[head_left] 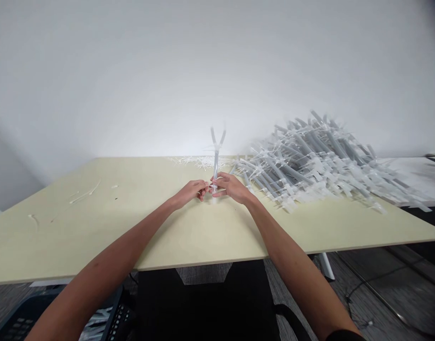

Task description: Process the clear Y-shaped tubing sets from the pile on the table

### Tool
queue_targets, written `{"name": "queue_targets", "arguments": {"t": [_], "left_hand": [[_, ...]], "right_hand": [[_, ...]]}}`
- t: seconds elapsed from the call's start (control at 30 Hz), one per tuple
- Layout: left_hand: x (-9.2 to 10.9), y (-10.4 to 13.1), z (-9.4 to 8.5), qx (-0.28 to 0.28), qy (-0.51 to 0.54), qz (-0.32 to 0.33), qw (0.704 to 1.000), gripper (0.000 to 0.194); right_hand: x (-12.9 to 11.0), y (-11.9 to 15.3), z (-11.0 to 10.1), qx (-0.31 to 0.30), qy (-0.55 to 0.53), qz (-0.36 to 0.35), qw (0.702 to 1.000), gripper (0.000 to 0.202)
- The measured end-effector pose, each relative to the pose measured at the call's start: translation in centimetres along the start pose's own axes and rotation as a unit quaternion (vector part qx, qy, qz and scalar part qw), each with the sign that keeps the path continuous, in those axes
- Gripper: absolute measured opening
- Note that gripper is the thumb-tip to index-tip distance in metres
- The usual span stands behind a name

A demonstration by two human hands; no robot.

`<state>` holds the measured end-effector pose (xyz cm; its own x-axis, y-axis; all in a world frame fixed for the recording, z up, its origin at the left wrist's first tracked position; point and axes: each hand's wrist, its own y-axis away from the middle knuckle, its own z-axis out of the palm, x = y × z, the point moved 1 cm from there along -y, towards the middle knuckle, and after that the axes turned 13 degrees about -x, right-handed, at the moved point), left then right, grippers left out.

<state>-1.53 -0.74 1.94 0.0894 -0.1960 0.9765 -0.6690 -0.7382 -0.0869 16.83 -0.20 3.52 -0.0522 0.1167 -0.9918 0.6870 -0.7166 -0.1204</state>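
Observation:
A grey tube piece (216,163) stands upright over the middle of the table, its top split into two prongs like a Y, with clear plastic and thin ties around it. My right hand (230,186) is wrapped round its lower part from the right. My left hand (194,192) meets it from the left, fingers pinched at the tube's lower end on what looks like a thin white tie, too small to make out surely. Behind the hands lies a scatter of white ties (199,162).
On the right a large heap of similar grey tube pieces (309,156) covers the table (107,246). A few loose ties (85,195) lie on the left. Below the table's front edge, at the lower left, a dark basket (23,312) holds more pieces.

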Motion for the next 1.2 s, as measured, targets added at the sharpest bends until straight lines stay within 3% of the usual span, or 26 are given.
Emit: {"name": "queue_targets", "arguments": {"t": [0.13, 0.3, 0.43, 0.7, 1.0, 1.2], "left_hand": [[-0.1, -0.3, 0.4, 0.016, -0.045, 0.023, 0.999, 0.034], [-0.9, -0.7, 0.2, 0.04, -0.004, 0.035, 0.999, 0.035], [-1.6, -0.8, 0.6, 0.078, 0.029, 0.029, 0.996, 0.036], [-2.3, -1.3, 1.5, 0.086, -0.012, 0.032, 0.996, 0.04], [-1.9, -0.9, 1.3, 0.069, 0.007, 0.03, 0.997, 0.043], [-1.8, -0.9, 0.5, 0.095, 0.054, 0.054, 0.993, 0.037]], "right_hand": [[0.0, 0.0, 0.1, -0.016, -0.002, -0.008, 1.0, 0.03], [0.6, -0.5, 0.0, -0.012, -0.022, -0.026, 0.999, 0.042], [1.2, -0.9, -0.2, 0.032, -0.007, -0.045, 0.998, 0.04], [1.5, -1.2, -0.2, 0.1, 0.032, -0.057, 0.993, 0.032], [1.2, -1.2, 0.1, 0.102, 0.014, -0.061, 0.993, 0.032], [0.9, -1.1, 0.2, 0.064, -0.014, -0.065, 0.996, 0.036]]}}
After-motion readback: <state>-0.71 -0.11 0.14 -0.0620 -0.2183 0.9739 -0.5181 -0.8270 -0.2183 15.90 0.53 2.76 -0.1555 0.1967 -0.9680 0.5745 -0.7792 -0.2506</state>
